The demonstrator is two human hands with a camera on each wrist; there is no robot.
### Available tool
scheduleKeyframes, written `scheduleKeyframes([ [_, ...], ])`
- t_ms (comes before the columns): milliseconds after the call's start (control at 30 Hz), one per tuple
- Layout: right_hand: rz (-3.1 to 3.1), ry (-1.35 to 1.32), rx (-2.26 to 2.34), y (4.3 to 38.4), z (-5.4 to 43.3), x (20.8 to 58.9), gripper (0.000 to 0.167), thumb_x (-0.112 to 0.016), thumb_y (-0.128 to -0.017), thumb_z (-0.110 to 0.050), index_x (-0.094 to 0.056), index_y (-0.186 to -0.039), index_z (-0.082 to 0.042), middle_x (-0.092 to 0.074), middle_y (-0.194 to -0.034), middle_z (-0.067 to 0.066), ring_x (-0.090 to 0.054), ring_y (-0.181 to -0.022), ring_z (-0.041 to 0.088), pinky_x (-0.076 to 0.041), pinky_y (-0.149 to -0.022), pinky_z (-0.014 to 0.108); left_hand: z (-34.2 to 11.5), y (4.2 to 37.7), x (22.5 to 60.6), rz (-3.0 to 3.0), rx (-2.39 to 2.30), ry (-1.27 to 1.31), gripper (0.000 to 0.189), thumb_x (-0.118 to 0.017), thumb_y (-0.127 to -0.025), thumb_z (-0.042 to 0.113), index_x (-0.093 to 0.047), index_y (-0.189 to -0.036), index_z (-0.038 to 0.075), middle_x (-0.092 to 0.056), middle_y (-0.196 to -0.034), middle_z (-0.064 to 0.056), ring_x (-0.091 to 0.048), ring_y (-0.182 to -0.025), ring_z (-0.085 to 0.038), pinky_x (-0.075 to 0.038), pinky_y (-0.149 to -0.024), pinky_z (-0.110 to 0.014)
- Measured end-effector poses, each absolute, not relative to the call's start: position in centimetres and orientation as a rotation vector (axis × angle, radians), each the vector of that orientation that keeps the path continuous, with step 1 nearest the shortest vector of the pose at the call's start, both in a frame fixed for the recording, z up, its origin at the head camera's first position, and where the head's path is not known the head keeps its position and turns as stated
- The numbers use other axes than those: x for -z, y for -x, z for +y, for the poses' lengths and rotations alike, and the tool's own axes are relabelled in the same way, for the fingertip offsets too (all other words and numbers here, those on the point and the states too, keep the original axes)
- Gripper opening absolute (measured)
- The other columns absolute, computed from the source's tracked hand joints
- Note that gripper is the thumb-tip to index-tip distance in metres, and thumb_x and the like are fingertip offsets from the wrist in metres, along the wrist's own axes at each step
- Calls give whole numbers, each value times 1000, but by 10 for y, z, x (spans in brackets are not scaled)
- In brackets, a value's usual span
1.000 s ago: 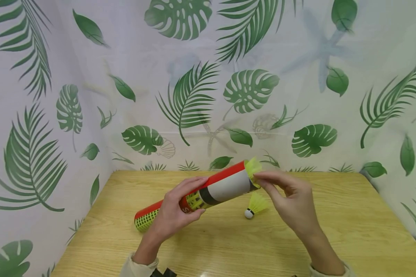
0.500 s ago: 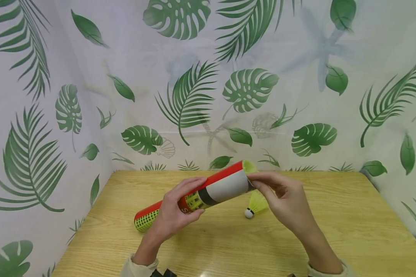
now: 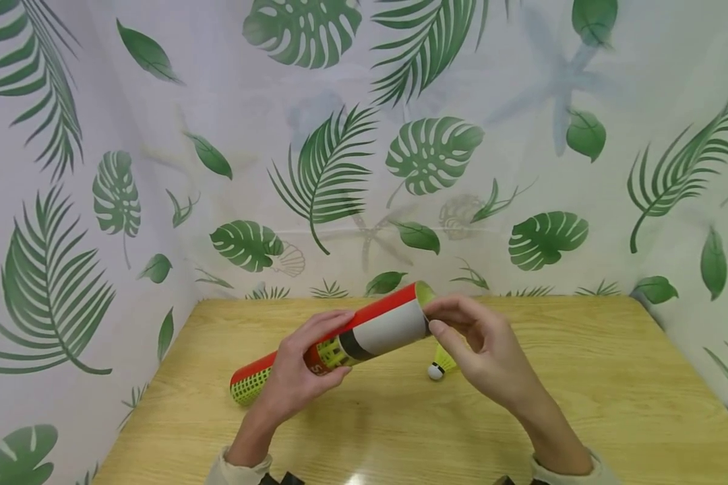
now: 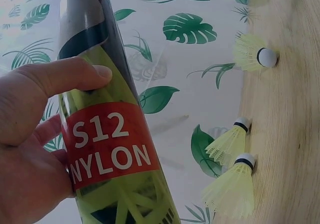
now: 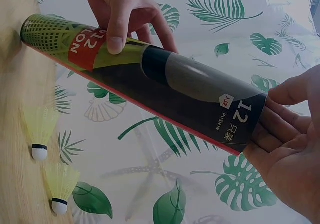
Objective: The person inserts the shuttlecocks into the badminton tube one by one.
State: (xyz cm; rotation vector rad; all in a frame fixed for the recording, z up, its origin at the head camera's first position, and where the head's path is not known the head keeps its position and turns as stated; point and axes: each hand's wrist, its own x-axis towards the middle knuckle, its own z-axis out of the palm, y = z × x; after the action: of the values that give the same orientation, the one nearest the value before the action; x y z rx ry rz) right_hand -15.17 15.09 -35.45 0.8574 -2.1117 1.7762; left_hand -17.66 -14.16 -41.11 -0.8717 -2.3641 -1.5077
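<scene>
My left hand (image 3: 294,364) grips a long red, white and yellow-green shuttlecock tube (image 3: 388,323) round its middle, thumb on the near side. The tube is tilted, its mouth raised to the right. Its label (image 4: 112,144) reads S12 NYLON in the left wrist view. My right hand (image 3: 485,343) is at the mouth; in the right wrist view its fingers (image 5: 270,124) reach in at the opening and the thumb lies by the rim. Those fingertips are hidden, and I cannot tell whether they pinch anything. Behind the right hand, a yellow shuttlecock (image 3: 437,370) is partly covered.
Beyond the tube, the left wrist view has three yellow shuttlecocks on the wooden table, one (image 4: 255,54) apart from the other two. Near the left edge of the right wrist view are two shuttlecocks. A leaf-print cloth (image 3: 364,168) stands along the table's back and sides.
The yellow shuttlecock skirt that stuck out of the mouth, at the right fingers, has gone into the tube. Tube and both hands have shifted slightly left in the head view.
</scene>
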Motion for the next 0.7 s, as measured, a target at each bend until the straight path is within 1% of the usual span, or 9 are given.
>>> scheduleKeyframes([
  [100,-2090,-865,-1745,151,152,355,24,-58,-97,11,-66,-118,3,-68,-115,16,-67,-110,16,-54,-93,27,-143,176,412,-2366,1505,879,80,-85,-78,-4,-59,-146,28,-55,-145,8,-57,-122,-22,-54,-90,-39],
  [167,-2045,-883,-1740,151,154,354,27,-57,-97,13,-66,-120,3,-68,-116,16,-67,-112,19,-53,-95,28,-143,177,412,-2363,1497,883,80,-85,-78,-3,-58,-147,28,-55,-146,8,-57,-122,-22,-54,-90,-38],
  [267,-1954,-941,-1746,153,160,353,30,-55,-97,15,-65,-124,5,-68,-119,21,-66,-115,25,-52,-98,29,-146,178,412,-2346,1492,871,79,-85,-79,-4,-58,-147,27,-55,-146,8,-57,-122,-22,-54,-90,-39],
  [367,-1878,-996,-1767,156,169,354,33,-52,-96,19,-62,-126,10,-65,-120,29,-65,-116,29,-51,-100,30,-151,179,412,-2334,1497,852,79,-85,-78,-5,-59,-146,26,-54,-147,7,-56,-122,-22,-55,-88,-38],
  [467,-1898,-987,-1737,160,179,362,35,-51,-95,21,-62,-126,11,-65,-121,29,-65,-117,28,-50,-100,29,-155,179,412,-2339,1503,834,79,-84,-79,-5,-58,-147,27,-54,-147,7,-56,-122,-22,-55,-88,-39],
  [533,-1969,-945,-1703,161,185,369,35,-52,-95,20,-62,-127,9,-65,-123,27,-65,-117,27,-50,-100,28,-157,179,412,-2347,1506,819,79,-84,-80,-4,-58,-147,28,-54,-146,8,-56,-121,-22,-55,-88,-40],
  [700,-2172,-841,-1587,167,196,394,33,-58,-96,15,-65,-126,3,-66,-125,21,-63,-120,18,-49,-101,27,-162,179,411,-2361,1501,773,78,-84,-80,-2,-58,-147,30,-54,-145,9,-55,-121,-22,-55,-90,-41],
])
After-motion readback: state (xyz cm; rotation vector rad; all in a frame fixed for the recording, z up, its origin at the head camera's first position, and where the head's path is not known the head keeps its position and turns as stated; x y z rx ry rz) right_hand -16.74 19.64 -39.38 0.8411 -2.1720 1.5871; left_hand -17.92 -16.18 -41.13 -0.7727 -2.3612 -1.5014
